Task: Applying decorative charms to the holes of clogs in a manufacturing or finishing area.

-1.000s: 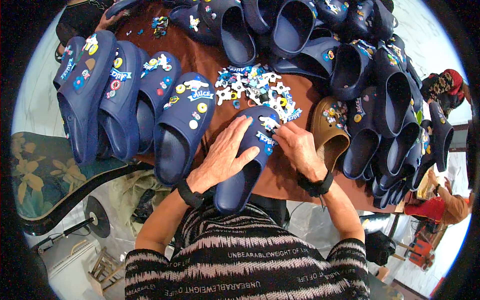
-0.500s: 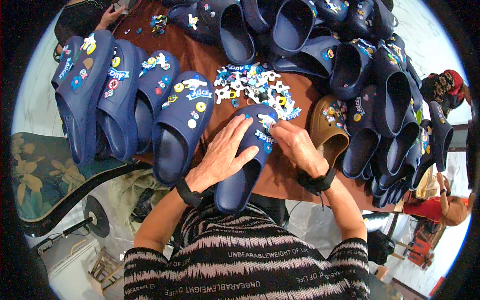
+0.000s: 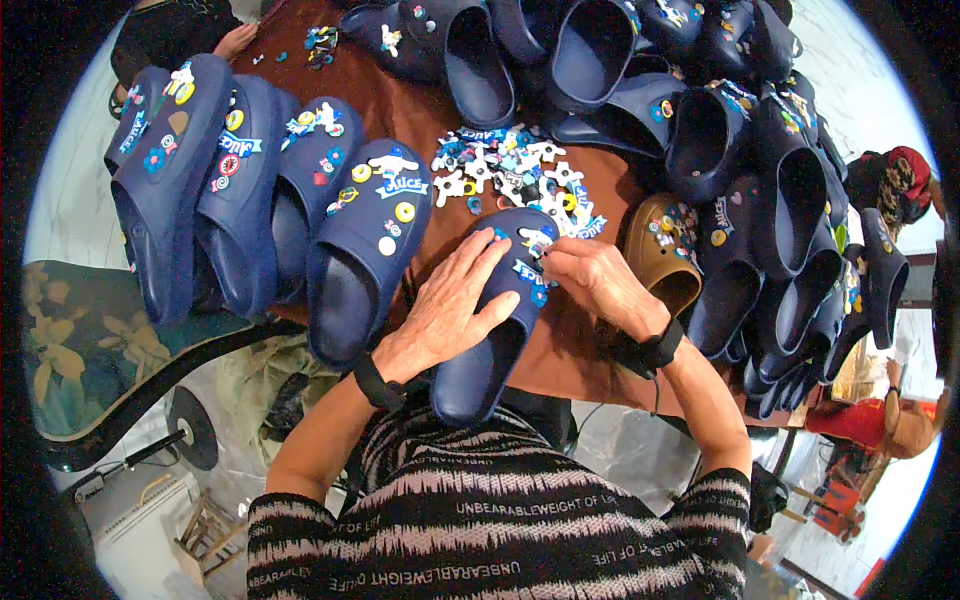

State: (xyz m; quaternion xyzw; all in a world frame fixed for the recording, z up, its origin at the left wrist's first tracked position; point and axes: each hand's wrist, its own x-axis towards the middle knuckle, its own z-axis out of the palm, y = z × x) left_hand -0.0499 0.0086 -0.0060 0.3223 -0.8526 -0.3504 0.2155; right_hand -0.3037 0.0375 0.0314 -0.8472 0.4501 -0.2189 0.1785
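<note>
A navy clog (image 3: 486,350) stands at the near edge of the brown-covered table, its opening toward me. My left hand (image 3: 452,300) lies over its left side, fingers on the toe top and thumb spread across, gripping it. White and blue charms (image 3: 538,240) sit on the toe. At the right side of these, my right hand (image 3: 603,285) has its thumb and fingertips pinched together; whatever is between them is hidden. Just beyond the toe lies a heap of loose white, blue and yellow charms (image 3: 515,170).
Several decorated navy clogs (image 3: 365,255) line the left. More navy clogs (image 3: 795,205) crowd the right and far side, with a brown clog (image 3: 662,245) nearest my right hand. Another person's hand (image 3: 236,41) rests at the far left, near a small charm pile (image 3: 321,43).
My right hand has shifted slightly right, its wrist and forearm swinging outward. My left hand and the clog stay almost where they were. The other person's hand at far left has moved a little.
</note>
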